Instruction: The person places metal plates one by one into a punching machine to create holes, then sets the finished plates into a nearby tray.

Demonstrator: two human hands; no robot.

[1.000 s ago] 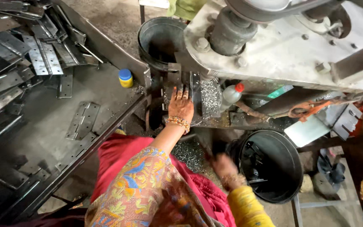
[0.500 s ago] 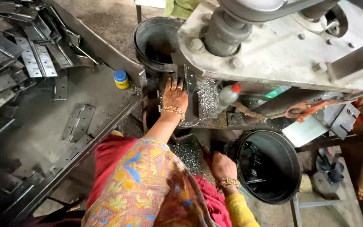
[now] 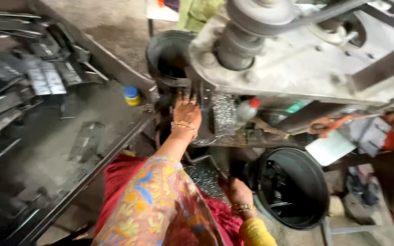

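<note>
The left hand (image 3: 187, 114) is lying with spread fingers at the machine (image 3: 297, 68) edge beside the metal pieces (image 3: 224, 115), while the right hand (image 3: 239, 193), fingers unclear, is resting near the black bucket (image 3: 318, 182) rim.

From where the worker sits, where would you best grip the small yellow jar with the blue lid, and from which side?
Grip the yellow jar around its round body just under the lid, coming from above. It stands upright and alone on the dark tray, so fingers probably fit all round.
</note>
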